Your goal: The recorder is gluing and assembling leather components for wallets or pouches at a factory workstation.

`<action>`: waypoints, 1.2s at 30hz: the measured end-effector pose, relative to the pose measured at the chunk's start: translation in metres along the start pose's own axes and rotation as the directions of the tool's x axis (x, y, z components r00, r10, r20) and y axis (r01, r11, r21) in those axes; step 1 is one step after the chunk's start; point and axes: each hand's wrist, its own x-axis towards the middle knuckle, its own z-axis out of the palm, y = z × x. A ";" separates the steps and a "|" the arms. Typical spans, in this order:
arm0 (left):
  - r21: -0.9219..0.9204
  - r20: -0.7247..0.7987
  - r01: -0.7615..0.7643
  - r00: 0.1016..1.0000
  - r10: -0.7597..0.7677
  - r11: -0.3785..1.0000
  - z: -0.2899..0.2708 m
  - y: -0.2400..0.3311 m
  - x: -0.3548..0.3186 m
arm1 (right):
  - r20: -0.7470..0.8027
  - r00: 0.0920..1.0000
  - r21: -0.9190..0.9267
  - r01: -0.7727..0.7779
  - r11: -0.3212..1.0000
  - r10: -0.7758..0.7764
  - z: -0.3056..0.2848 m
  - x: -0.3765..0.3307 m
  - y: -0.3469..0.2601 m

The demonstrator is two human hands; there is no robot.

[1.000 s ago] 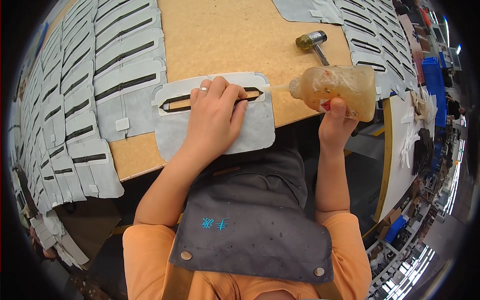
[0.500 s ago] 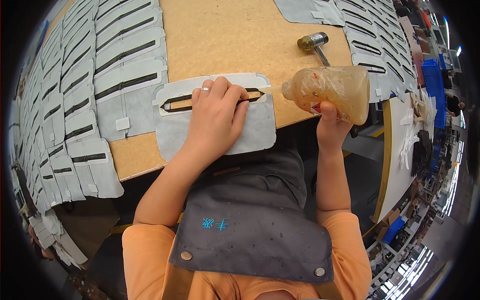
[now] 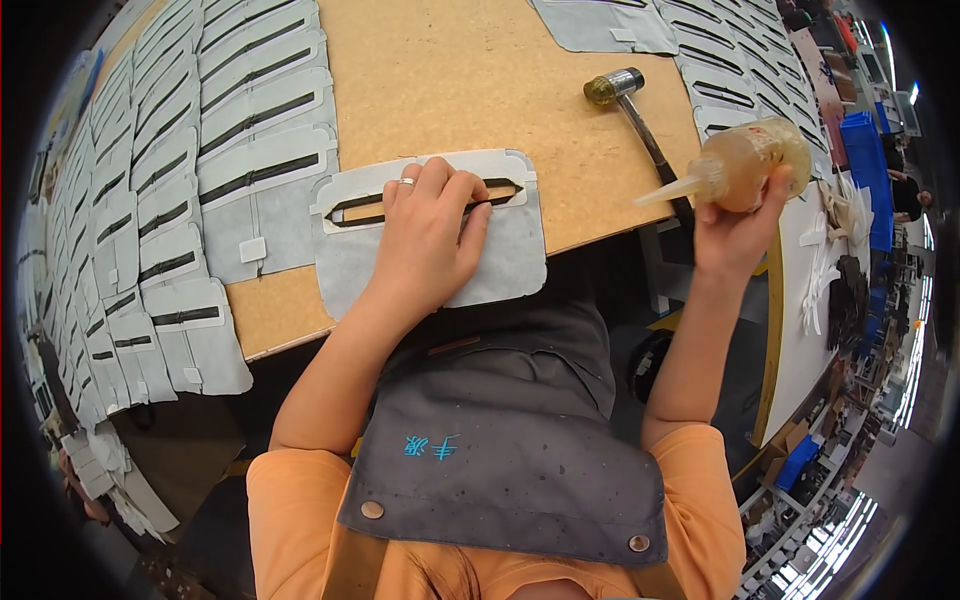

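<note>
Your shot's bright and evenly lit from overhead, with only soft shadows under your left hand [image 3: 425,235] on the workbench [image 3: 450,80]. Center's sharp. Heavy fisheye bend toward the black rim, and the ceiling lights at the lower right blow out into glare and smear.

Your workbench [image 3: 450,80] has a bare tan board top that looks like particleboard, and its near edge runs slanted in front of you. On it, close to that edge, lies one grey fabric piece [image 3: 500,265] with a long dark slot across its upper part; its lower edge hangs just past the board. To your left, rows of like grey slotted pieces [image 3: 250,130] overlap one another and spill over the bench's left side. To your right, a hammer [image 3: 635,110] lies with its head away from you. Beyond it, more grey pieces [image 3: 720,70] run along the far right.
</note>
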 end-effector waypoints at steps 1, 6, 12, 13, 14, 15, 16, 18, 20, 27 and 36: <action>0.006 0.001 0.005 1.000 -0.005 1.000 -0.001 -0.002 -0.001 | -0.164 0.986 -0.030 -0.031 0.999 0.026 -0.006 0.013 -0.004; -0.055 0.051 0.017 0.999 -0.014 0.998 -0.010 0.001 0.000 | -0.001 0.994 -0.820 0.062 0.569 -0.109 -0.057 0.056 -0.046; -0.139 0.026 -0.037 0.999 0.041 0.990 -0.024 0.010 0.035 | 0.275 0.961 -0.909 0.250 -0.333 -0.031 -0.057 0.057 -0.015; -0.216 0.024 0.007 1.000 -0.002 0.976 -0.026 0.011 0.043 | 0.278 0.960 -0.913 0.252 -0.321 -0.038 -0.051 0.054 -0.011; -0.296 0.025 0.048 0.999 -0.042 0.954 -0.027 0.013 0.053 | 0.382 0.912 -0.915 0.350 -0.198 -0.151 -0.043 0.046 -0.009; -0.284 -0.013 -0.012 1.000 0.008 0.959 -0.025 0.011 0.066 | 0.459 0.845 -0.887 0.454 -0.087 -0.274 -0.036 0.036 -0.006; -0.272 -0.017 -0.016 1.000 0.012 0.962 -0.023 0.010 0.078 | 0.464 0.854 -0.875 0.483 0.027 -0.234 -0.029 0.024 0.002; -0.392 -0.081 -0.021 0.997 -0.012 0.920 -0.013 0.009 0.108 | 0.557 0.829 -0.822 0.558 0.114 -0.049 -0.024 0.003 0.011; -0.401 -0.106 -0.066 0.994 0.025 0.914 0.005 0.012 0.141 | 0.632 0.775 -0.772 0.630 -0.085 0.001 -0.034 -0.005 0.024; -0.344 -0.149 -0.223 0.972 0.181 0.912 0.097 0.010 0.226 | 0.535 0.827 -0.795 0.422 0.436 0.175 -0.055 -0.037 0.001; -0.224 -0.039 -0.156 0.988 0.151 0.962 0.154 0.019 0.249 | 0.495 0.842 -0.799 0.346 0.492 0.213 -0.064 -0.048 -0.011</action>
